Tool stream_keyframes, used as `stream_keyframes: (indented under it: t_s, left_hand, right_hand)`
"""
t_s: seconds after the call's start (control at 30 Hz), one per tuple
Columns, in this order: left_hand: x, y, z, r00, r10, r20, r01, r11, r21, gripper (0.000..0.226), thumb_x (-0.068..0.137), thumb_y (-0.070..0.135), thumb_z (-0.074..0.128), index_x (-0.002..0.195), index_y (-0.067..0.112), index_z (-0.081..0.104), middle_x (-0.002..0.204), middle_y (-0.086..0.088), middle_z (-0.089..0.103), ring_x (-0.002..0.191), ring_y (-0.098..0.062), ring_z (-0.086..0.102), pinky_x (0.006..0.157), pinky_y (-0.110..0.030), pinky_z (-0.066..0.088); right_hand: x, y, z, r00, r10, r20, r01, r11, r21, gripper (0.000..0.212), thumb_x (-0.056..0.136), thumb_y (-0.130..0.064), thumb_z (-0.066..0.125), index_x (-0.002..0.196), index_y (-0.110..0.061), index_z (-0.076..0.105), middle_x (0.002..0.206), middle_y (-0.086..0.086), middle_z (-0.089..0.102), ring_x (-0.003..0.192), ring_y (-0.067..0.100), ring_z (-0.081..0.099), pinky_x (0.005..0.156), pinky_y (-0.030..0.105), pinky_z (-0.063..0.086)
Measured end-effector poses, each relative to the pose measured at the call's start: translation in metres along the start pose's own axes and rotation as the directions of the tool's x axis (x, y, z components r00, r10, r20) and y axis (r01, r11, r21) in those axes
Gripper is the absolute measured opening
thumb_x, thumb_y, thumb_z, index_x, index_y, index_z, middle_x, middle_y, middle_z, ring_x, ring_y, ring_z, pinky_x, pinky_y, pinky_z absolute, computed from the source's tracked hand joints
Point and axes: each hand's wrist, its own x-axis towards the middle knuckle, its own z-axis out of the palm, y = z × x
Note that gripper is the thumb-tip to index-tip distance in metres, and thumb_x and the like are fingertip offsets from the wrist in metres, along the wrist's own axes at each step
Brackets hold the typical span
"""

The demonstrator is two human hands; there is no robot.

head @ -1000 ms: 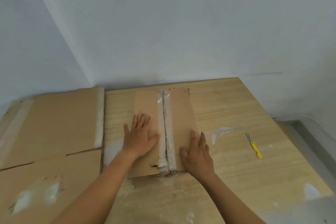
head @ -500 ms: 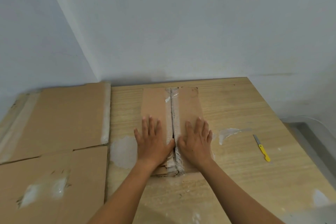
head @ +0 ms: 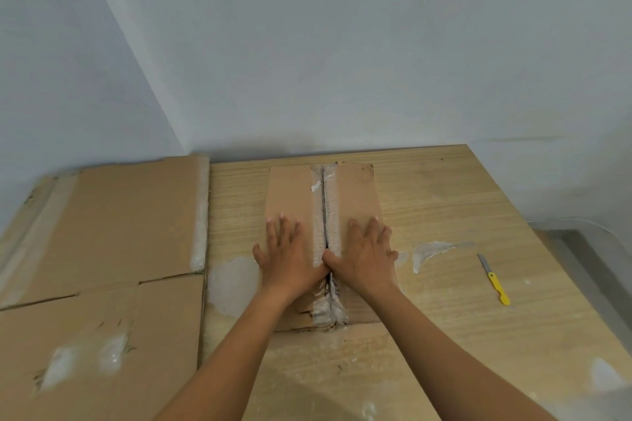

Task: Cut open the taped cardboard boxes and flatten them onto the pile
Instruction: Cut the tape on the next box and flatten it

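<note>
In the middle of the frame a cardboard box (head: 355,195) lies on the wooden table (head: 444,202). Its two top flaps meet at a taped seam (head: 333,215) with a dark slit along it, and nothing inside shows. The left hand (head: 287,256) and right hand (head: 366,256) press flat on the flaps with fingers straight and spread, gripping nothing. Their thumbs meet at the seam. Flattened cardboard (head: 102,232) fills the left of the frame. A yellow-handled knife (head: 494,278) lies at the right, well apart.

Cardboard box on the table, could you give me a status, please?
Left hand, right hand flat on box, flanking slit seam. Knife lies apart, right. Nothing else on box.
</note>
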Motion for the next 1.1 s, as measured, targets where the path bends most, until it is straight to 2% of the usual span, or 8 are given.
stream_keyframes:
  t_s: [0.2,0.37,0.53,0.73,0.83,1.0,1.07,1.1]
  left_hand:
    - [0.001,0.002,-0.015,0.999,-0.017,-0.048,0.003,0.960,-0.282,0.097,0.081,0.061,0.059,0.154,0.024,0.007,0.161,0.004,-0.011,0.146,-0.017,-0.016,0.116,-0.053,0.003]
    - [-0.009,-0.006,-0.037,0.995,0.004,-0.101,-0.066,0.785,-0.615,0.078,0.087,0.037,0.063,0.152,0.026,0.021,0.160,0.006,0.012,0.146,-0.013,0.011,0.119,-0.042,0.019]
    - [-0.025,-0.016,-0.060,0.986,0.039,-0.159,-0.138,0.723,-0.677,0.059,0.092,0.027,0.059,0.146,0.031,0.036,0.150,0.011,0.036,0.138,-0.011,0.033,0.111,-0.033,0.030]
    - [-0.043,-0.024,-0.077,0.961,0.083,-0.262,-0.230,0.764,-0.603,0.054,0.094,0.014,0.056,0.144,0.027,0.039,0.144,0.008,0.045,0.127,0.000,0.042,0.105,-0.021,0.034]
    - [-0.048,-0.030,-0.086,0.954,0.079,-0.289,-0.213,0.857,-0.469,0.055,0.098,0.014,0.049,0.149,0.024,0.031,0.141,0.003,0.048,0.125,-0.006,0.047,0.098,-0.018,0.033]
    - [-0.047,-0.049,-0.094,0.954,0.069,-0.292,-0.112,0.985,-0.132,0.055,0.101,0.015,0.038,0.153,0.021,0.019,0.070,0.003,0.053,0.061,-0.014,0.050,0.053,-0.026,0.036]
    - [-0.048,-0.053,-0.098,0.958,0.035,-0.285,-0.034,0.999,0.009,0.056,0.102,0.015,0.034,0.153,0.020,0.013,0.085,-0.001,0.059,0.072,-0.015,0.056,0.055,-0.028,0.038]
    - [-0.048,-0.055,-0.100,0.963,0.008,-0.271,0.013,0.997,0.074,0.057,0.102,0.014,0.033,0.153,0.018,0.010,0.112,-0.006,0.060,0.094,-0.020,0.059,0.068,-0.031,0.045]
  right_hand:
    - [0.003,0.006,-0.019,1.000,-0.009,0.010,0.006,0.964,0.265,0.077,0.077,-0.053,0.057,0.141,-0.020,0.030,0.145,0.009,0.027,0.134,0.034,0.021,0.101,0.056,0.035]
    - [-0.002,0.018,-0.035,0.997,-0.076,-0.032,0.082,0.893,0.442,0.073,0.085,-0.048,0.059,0.146,-0.018,0.032,0.148,0.004,0.036,0.136,0.024,0.031,0.108,0.039,0.032]
    - [-0.007,0.036,-0.056,0.994,-0.094,-0.048,0.103,0.757,0.645,0.054,0.089,-0.041,0.060,0.139,-0.027,0.047,0.144,-0.005,0.045,0.131,0.016,0.042,0.104,0.028,0.034]
    - [-0.012,0.049,-0.075,0.992,-0.109,-0.057,0.120,0.748,0.652,0.044,0.093,-0.034,0.057,0.136,-0.028,0.050,0.134,0.001,0.056,0.115,0.013,0.056,0.099,0.037,0.048]
    - [-0.017,0.052,-0.085,0.985,-0.128,-0.113,0.169,0.822,0.544,0.042,0.097,-0.027,0.050,0.139,-0.023,0.047,0.132,0.000,0.058,0.114,0.014,0.057,0.089,0.025,0.048]
    - [-0.021,0.060,-0.095,0.966,-0.142,-0.218,0.216,0.903,0.370,0.046,0.100,-0.016,0.040,0.145,-0.021,0.036,0.107,0.009,0.067,0.065,0.020,0.058,0.060,0.029,0.045]
    - [-0.015,0.069,-0.097,0.968,-0.146,-0.205,0.194,0.951,0.241,0.048,0.100,-0.012,0.037,0.147,-0.018,0.032,0.088,0.011,0.066,0.058,0.019,0.051,0.052,0.030,0.038]
    - [-0.011,0.074,-0.098,0.969,-0.145,-0.199,0.182,0.967,0.178,0.048,0.099,-0.010,0.035,0.146,-0.019,0.032,0.080,0.010,0.063,0.058,0.019,0.050,0.049,0.029,0.034]
